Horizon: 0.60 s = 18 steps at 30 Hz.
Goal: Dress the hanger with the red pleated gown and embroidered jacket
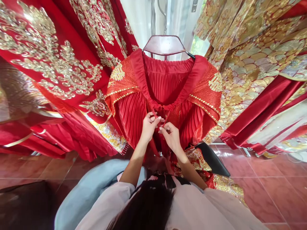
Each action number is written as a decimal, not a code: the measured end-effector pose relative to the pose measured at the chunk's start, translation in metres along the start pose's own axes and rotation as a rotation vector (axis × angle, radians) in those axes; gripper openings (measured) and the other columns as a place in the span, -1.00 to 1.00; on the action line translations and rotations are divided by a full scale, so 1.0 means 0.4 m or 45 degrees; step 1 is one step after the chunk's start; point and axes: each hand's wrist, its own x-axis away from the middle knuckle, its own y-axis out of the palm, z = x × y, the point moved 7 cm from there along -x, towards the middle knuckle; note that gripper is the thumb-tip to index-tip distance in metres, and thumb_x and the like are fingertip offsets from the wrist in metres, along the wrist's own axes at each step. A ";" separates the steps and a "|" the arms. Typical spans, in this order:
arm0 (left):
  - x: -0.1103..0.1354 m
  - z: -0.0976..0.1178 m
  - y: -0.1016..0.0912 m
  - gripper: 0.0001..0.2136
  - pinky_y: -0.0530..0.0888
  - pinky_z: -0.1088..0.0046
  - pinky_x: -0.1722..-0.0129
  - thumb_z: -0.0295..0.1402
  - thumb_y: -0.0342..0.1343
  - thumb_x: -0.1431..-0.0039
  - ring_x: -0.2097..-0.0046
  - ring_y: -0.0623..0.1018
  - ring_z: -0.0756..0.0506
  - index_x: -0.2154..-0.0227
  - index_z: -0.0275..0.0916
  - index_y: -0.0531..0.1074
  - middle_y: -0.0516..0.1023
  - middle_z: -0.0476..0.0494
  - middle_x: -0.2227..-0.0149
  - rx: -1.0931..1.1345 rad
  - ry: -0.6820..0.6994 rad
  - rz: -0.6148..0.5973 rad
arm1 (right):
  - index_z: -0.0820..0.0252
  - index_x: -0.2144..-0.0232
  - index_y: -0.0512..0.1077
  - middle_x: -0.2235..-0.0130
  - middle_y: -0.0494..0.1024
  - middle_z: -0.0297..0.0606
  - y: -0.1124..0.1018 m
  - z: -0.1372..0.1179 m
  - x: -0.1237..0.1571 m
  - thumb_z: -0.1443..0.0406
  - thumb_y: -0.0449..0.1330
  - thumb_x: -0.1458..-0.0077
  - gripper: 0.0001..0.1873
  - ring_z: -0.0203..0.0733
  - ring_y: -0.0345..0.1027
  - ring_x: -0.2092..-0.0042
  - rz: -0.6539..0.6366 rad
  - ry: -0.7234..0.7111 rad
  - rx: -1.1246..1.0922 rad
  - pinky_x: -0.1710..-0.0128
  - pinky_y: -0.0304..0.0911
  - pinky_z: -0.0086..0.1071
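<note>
A red pleated skirt (130, 116) with a gathered waistband (137, 68) hangs in front of me from a hanger (165, 45). Orange-red panels with gold emblems and gold-dotted edges lie over its sides. At the front middle of the waistband two thin red drawstrings come down. My left hand (150, 124) pinches the drawstring (154, 114) on the left, fingers curled. Close beside it, my right hand (170, 134) pinches the string on the right between thumb and forefinger. The fingertips nearly meet; whether the strings are crossed or looped there is hard to make out.
Red garments with gold beadwork (59, 54) hang at the left. Gold scale-patterned garments (259, 60) hang at the right. A black seat (213, 159) with red-and-gold cloth (198, 158) stands low at right, on red floor tiles (263, 191). Behind the hanger is a bright window.
</note>
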 end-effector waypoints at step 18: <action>-0.030 -0.113 -0.307 -0.72 0.39 0.53 0.34 -0.50 0.11 0.19 0.41 0.43 0.06 0.35 -0.24 0.20 0.35 0.02 0.37 -0.183 -0.126 0.752 | 0.17 0.51 0.21 0.56 0.37 -0.43 -0.027 -0.017 0.006 0.21 0.13 -0.02 -0.80 -0.36 0.27 0.48 -0.013 -0.035 0.004 0.39 0.19 -0.47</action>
